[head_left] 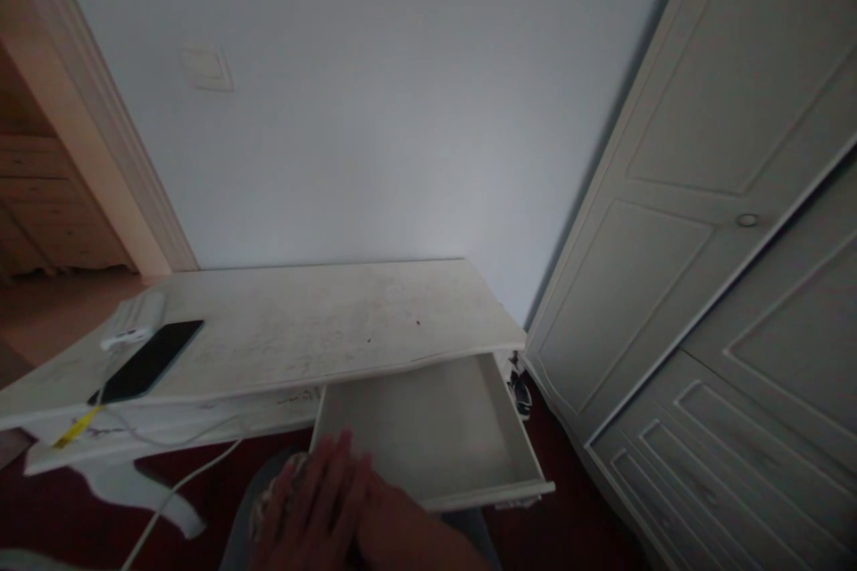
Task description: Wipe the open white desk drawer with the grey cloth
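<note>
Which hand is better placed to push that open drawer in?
Probably the right hand: its forearm lies at the lower right, nearer the drawer front. The left hand is farther left, overlapping the right; both are blurred.

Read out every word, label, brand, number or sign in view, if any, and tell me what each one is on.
No readable text anywhere.
Yellow strip: too small and blurred to tell if it bears writing.
White item beside the phone: any marking is too blurred to read.
Phone: no lettering visible on its dark face.
Drawer: none visible.
</note>
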Available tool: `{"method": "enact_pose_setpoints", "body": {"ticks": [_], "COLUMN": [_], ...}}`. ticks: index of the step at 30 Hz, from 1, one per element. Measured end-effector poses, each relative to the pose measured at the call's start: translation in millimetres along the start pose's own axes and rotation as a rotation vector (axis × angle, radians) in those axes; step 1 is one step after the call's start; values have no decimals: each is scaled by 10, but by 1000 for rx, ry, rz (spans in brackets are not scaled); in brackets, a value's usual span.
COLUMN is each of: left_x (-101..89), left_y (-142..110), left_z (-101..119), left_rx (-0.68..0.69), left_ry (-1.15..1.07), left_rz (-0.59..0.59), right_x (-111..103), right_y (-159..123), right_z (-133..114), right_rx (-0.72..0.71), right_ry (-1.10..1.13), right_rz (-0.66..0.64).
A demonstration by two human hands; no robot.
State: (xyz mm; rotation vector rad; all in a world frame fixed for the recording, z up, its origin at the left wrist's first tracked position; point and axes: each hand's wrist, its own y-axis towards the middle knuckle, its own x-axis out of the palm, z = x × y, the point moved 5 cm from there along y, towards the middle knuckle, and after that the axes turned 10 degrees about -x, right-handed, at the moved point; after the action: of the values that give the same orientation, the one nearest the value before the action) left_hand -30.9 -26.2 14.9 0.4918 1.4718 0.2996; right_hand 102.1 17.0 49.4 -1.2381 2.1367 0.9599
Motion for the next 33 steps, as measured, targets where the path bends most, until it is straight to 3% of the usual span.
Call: {"method": "enact_pose_setpoints", "body": {"ticks": [2,5,8,10,15,18,27,33], "left_x": [46,122,131,125,142,173,187,66], "left_y": [84,28,-47,43,744,951,386,330], "left_z": [-72,-390,-738,-861,-760,-736,-868,-766], "left_rx": [-55,-217,-431,-565,-647,-688,-748,-769], "left_ry": [-33,-197,-424,-530,-586,-613,-764,-753], "left_rz": [-88,-189,-139,-78,63,126,-81,-66], "right_x": [-102,-237,-301,-285,-215,-225,-276,-311], "right_y": [-193,-602,-1016,-1166,-1138,-1093,-1089,-1069], "right_z": [12,196,435,546,620,597,533,499], "right_rx": [40,230,439,496,469,460,427,423], "right_ry": [-25,-207,-441,-540,-623,-651,-653,-684], "right_rz": [-3,64,94,64,11,32,125,125]}}
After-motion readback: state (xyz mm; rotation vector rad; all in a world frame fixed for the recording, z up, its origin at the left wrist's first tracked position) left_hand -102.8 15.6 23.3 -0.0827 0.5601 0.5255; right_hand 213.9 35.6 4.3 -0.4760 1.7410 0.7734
